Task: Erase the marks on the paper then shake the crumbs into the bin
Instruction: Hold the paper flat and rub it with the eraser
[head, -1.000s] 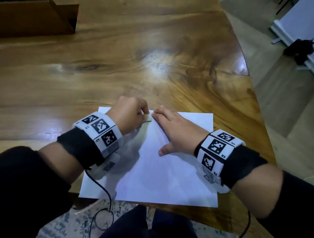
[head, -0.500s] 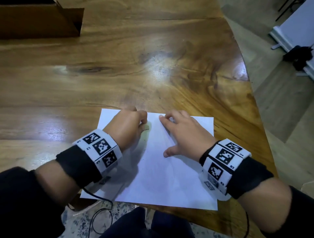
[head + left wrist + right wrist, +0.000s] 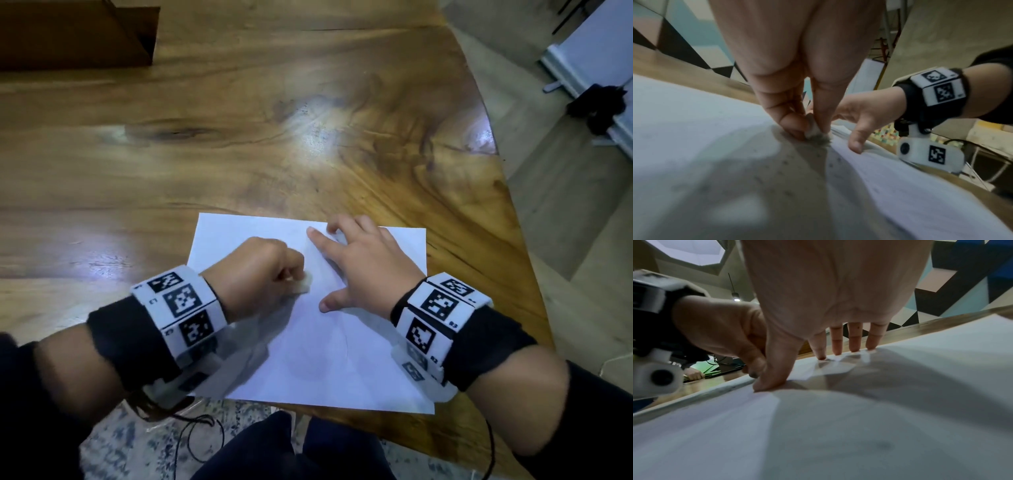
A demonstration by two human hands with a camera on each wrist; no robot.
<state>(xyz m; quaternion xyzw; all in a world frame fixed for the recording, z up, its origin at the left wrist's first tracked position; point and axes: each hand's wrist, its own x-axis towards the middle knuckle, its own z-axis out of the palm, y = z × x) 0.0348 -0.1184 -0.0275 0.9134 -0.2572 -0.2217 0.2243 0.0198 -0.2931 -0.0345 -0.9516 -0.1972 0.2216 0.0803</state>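
The left hand (image 3: 260, 270) has its grip closed on a small white eraser (image 3: 303, 286); in the left wrist view the thumb and fingers (image 3: 791, 123) pinch it, and its grey, dirty tip (image 3: 815, 129) touches the paper (image 3: 335, 342). Small dark crumbs (image 3: 785, 162) lie on the sheet just in front of the eraser. The right hand (image 3: 370, 270) holds nothing: its grip is apart, the fingers spread and straight, and the fingertips (image 3: 854, 348) and the thumb press the sheet flat, just beside the left hand.

The white paper lies on the wooden bench (image 3: 239, 154), at the near edge, and its lower edge reaches a little over that edge. I see no readable pencil marks on it.

Both wrists carry white bands with black square code patterns (image 3: 181, 298); tiny characters beside the codes are too small to read. A thin black cable (image 3: 205, 442) hangs under the left wrist. A brown cardboard box (image 3: 75, 34) stands at the far left corner of the bench, well apart from the paper.
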